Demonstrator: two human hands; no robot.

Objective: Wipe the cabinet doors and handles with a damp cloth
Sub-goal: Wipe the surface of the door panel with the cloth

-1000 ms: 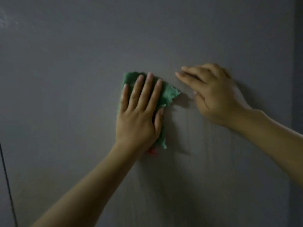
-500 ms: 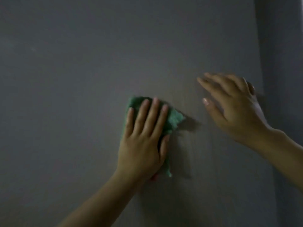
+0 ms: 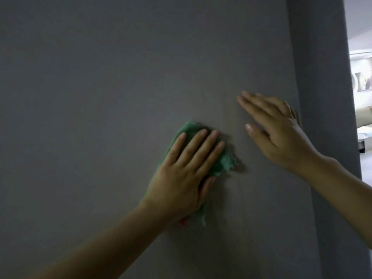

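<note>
Left hand [image 3: 185,170] flat, fingers straight; right hand [image 3: 281,133] flat, spread.

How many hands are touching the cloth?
1. The left hand presses flat on the green cloth; the right hand rests apart on the bare door.

crumpled green cloth [image 3: 225,160] pressed flat against plain grey cabinet door [image 3: 100,97]

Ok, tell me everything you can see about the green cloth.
The green cloth looks soft and nubby, like terry or microfibre, bunched rather than neatly folded. It lies flat against the grey cabinet door, pinned there by the left hand, whose straight fingers cover most of it. Ragged edges show above the fingertips, to their right, and below the palm. Whether it is damp cannot be told.
</note>
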